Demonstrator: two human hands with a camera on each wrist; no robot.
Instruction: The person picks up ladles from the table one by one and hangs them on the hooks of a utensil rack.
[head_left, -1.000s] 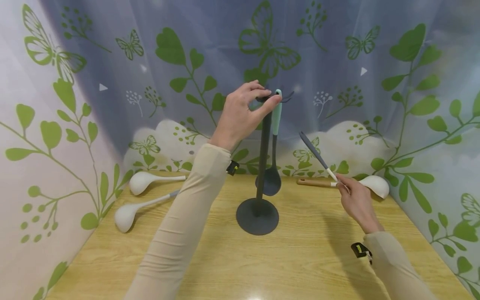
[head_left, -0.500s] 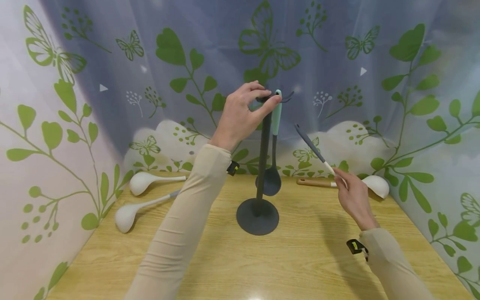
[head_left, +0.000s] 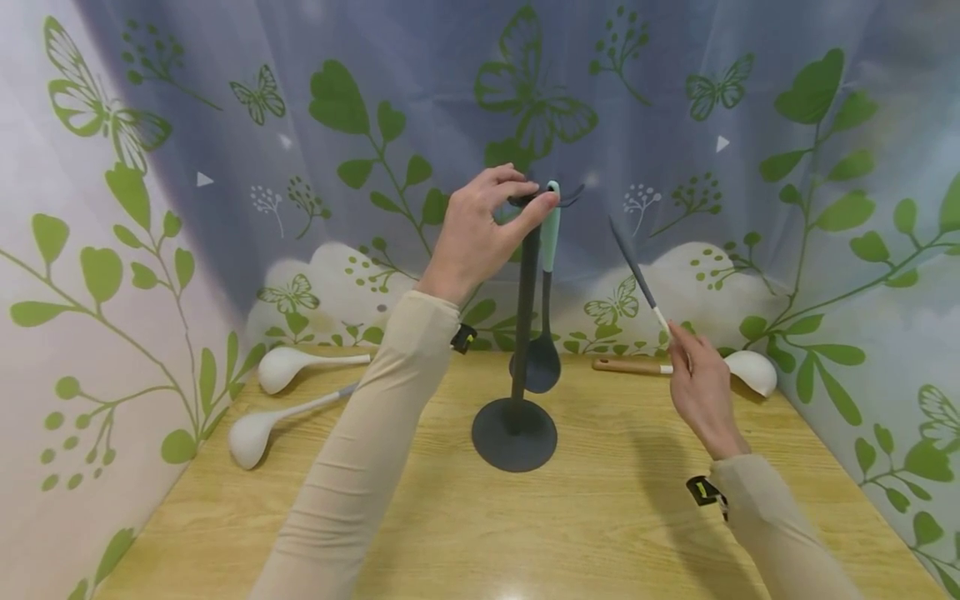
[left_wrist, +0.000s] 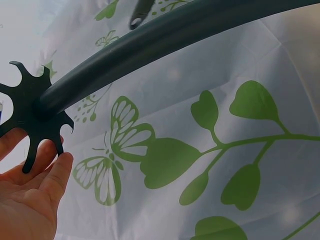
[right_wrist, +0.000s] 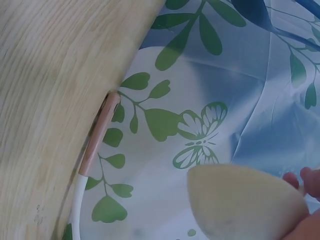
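A dark utensil stand (head_left: 528,308) with a round base and a crown of hooks stands mid-table. My left hand (head_left: 480,225) pinches the hook crown (left_wrist: 30,115) at its top between thumb and fingers. A mint-handled ladle (head_left: 551,242) with a dark bowl hangs from a hook beside my left thumb. On the right, my right hand (head_left: 703,392) grips a white ladle (head_left: 636,262) by its stem. Its grey handle points up and to the left, well apart from the stand. The right wrist view shows that ladle's pale bowl (right_wrist: 245,205) close to the camera.
A white ladle with a wooden handle (head_left: 628,365) lies along the table's back right edge, partly behind my right hand. Two more white ladles, one at the back (head_left: 281,367) and one nearer (head_left: 251,437), lie at the left. A patterned curtain (head_left: 420,108) surrounds the table.
My right hand has shifted slightly left and up, and the ladle's handle has tilted more upright. My left hand has stayed on the hook crown.
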